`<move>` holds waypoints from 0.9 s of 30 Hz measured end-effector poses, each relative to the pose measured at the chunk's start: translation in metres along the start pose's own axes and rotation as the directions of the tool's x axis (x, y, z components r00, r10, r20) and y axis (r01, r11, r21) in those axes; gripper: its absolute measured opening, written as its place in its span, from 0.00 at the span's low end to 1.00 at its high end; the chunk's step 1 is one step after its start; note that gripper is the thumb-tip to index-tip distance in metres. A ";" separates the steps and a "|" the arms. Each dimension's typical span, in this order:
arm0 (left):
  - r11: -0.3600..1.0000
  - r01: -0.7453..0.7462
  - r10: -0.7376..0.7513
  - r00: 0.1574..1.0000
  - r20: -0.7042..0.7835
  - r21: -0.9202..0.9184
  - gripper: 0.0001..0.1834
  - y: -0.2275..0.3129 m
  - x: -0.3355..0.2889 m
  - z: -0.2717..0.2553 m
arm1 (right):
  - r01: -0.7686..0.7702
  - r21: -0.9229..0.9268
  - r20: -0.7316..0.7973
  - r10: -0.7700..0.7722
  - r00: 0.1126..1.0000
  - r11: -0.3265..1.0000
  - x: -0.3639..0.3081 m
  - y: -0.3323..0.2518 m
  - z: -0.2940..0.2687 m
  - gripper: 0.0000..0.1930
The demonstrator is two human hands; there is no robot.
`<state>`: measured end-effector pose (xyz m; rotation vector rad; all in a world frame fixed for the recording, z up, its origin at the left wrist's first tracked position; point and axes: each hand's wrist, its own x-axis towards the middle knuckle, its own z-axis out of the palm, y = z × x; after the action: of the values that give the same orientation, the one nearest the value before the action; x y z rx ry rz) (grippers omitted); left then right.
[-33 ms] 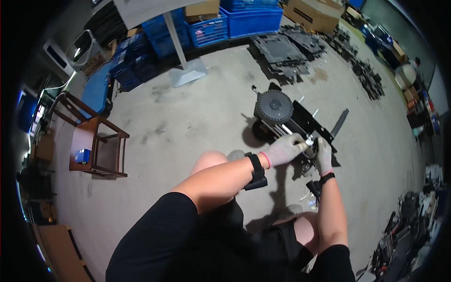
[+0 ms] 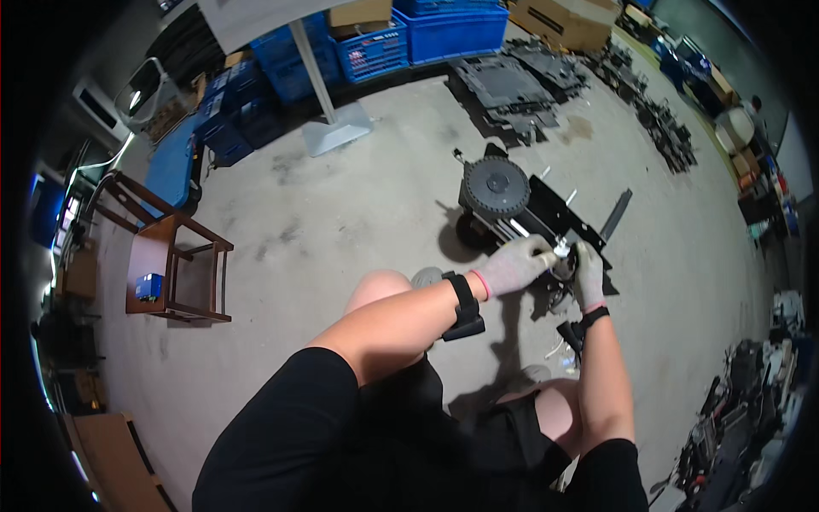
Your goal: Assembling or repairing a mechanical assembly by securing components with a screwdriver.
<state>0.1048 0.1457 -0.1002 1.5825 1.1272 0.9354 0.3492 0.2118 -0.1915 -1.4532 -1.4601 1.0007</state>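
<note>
Both my hands wear pale work gloves with pink cuffs, at the near end of a black machine assembly (image 2: 546, 213) on the floor. The assembly has a large dark toothed wheel (image 2: 496, 186), a long black plate and pale metal rods. My left hand (image 2: 519, 264) is closed, its fingertips at a small whitish part (image 2: 561, 247); whether it grips that part is unclear. Across from it, my right hand (image 2: 589, 277) has its fingers curled at a dark round part (image 2: 564, 266), partly hidden. What the right fingers hold cannot be made out.
A wooden chair (image 2: 183, 247) bearing a small blue box (image 2: 148, 287) stands at left. Blue crates (image 2: 456, 36) and a post on a flat base (image 2: 339, 130) are at the far side. Dark flat parts (image 2: 509, 90) lie beyond the machine; a scrap pile (image 2: 742, 410) sits at near right.
The view has shifted slightly. Both hands remain at the same end of the machine, with the fingers only slightly moved around the whitish part.
</note>
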 end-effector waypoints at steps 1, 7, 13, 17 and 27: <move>1.000 0.015 -0.015 1.000 0.021 0.024 0.18 0.002 0.002 -0.002 | 0.028 -0.024 -0.005 -0.028 1.000 0.999 0.002 -0.004 -0.003 0.18; 0.996 0.086 -0.086 0.996 0.028 0.017 0.20 0.002 0.002 -0.006 | 0.087 -0.247 -0.099 -0.115 0.988 0.965 -0.007 -0.034 -0.010 0.20; 0.995 0.095 -0.095 0.995 0.014 0.011 0.20 -0.011 0.002 0.003 | -0.201 0.189 0.049 0.195 0.980 0.961 -0.008 -0.020 -0.021 0.18; 0.992 0.063 -0.063 0.998 -0.003 0.106 0.18 -0.039 0.003 0.015 | -0.091 -0.080 0.001 0.091 0.996 0.993 -0.016 -0.038 -0.007 0.18; 0.993 0.050 -0.048 0.999 -0.019 0.104 0.17 -0.039 0.008 0.021 | 0.084 -0.294 0.057 -0.070 0.996 0.952 -0.018 -0.032 -0.006 0.19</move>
<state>0.1169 0.1526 -0.1429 1.6257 1.2387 0.8706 0.3432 0.1929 -0.1598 -1.5770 -1.7451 0.7958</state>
